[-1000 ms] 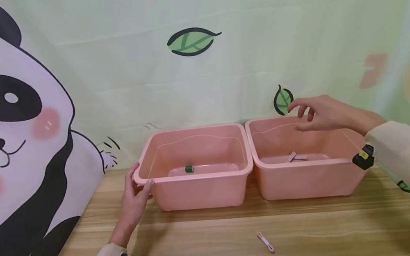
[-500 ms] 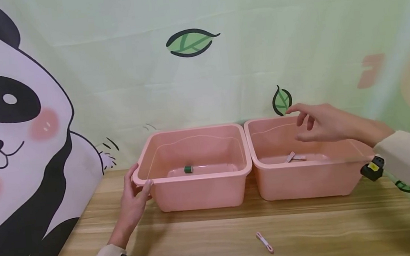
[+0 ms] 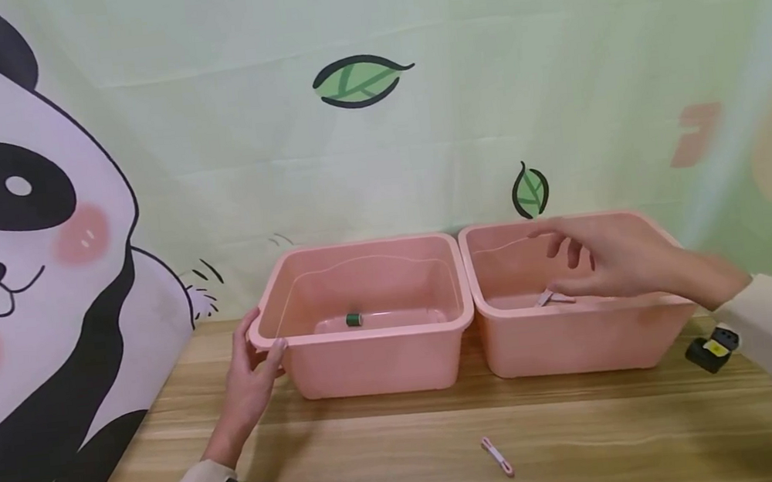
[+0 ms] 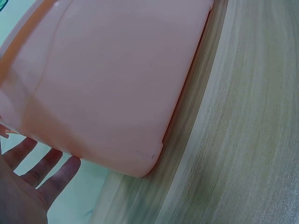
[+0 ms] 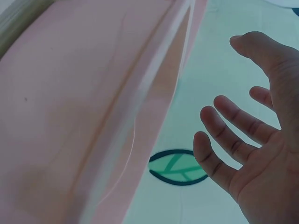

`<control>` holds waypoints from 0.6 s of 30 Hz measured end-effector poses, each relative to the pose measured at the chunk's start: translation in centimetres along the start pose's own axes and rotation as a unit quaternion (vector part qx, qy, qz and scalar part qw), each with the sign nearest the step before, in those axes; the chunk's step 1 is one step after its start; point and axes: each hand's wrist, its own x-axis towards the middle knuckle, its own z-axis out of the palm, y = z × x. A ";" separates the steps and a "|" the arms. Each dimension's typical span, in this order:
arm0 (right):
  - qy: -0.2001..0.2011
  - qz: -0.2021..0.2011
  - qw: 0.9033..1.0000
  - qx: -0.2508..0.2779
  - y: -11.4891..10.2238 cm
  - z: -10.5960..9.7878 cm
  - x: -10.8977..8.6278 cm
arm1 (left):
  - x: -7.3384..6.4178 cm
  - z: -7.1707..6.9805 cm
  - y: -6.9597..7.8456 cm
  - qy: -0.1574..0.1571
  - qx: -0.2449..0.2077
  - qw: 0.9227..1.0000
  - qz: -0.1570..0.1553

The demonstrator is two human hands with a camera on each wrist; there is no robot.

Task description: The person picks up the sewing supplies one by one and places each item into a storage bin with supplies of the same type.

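Note:
My left hand holds the left corner of the left pink plastic bin, thumb at the rim and fingers against the outer side. In the left wrist view, fingertips touch the bin's wall. Inside that bin lies a small green spool, apparently of thread. My right hand hovers over the right pink bin, fingers loosely bent with nothing between them; the right wrist view shows the bare palm. Small pale strips lie in the right bin, partly hidden by the hand.
A small pink-and-white bundled cord lies on the wooden table in front of the bins. Both bins stand side by side, rims nearly touching. Behind them hangs a pale green cloth printed with a panda and leaves.
My right hand has lowered from above the right bin's back rim toward its opening, its wrist shifting right. The left hand stays on the left bin.

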 end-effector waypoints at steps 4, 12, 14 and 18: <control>0.015 -0.020 0.999 -0.026 -0.9 0.0 -0.3 | 0.1 0.0 0.1 -0.002 0.001 1.000 0.001; 0.038 -0.084 0.995 0.029 -2.5 0.8 -1.1 | 0.2 -0.1 -0.1 -0.004 -0.002 1.000 0.000; 0.036 -0.097 0.993 0.062 -3.0 1.2 -1.2 | 0.1 -0.1 -0.1 -0.005 -0.004 1.000 -0.001; 0.019 -0.100 0.988 0.119 -4.0 2.2 -1.4 | 0.0 -0.1 -0.1 -0.004 -0.005 1.000 0.000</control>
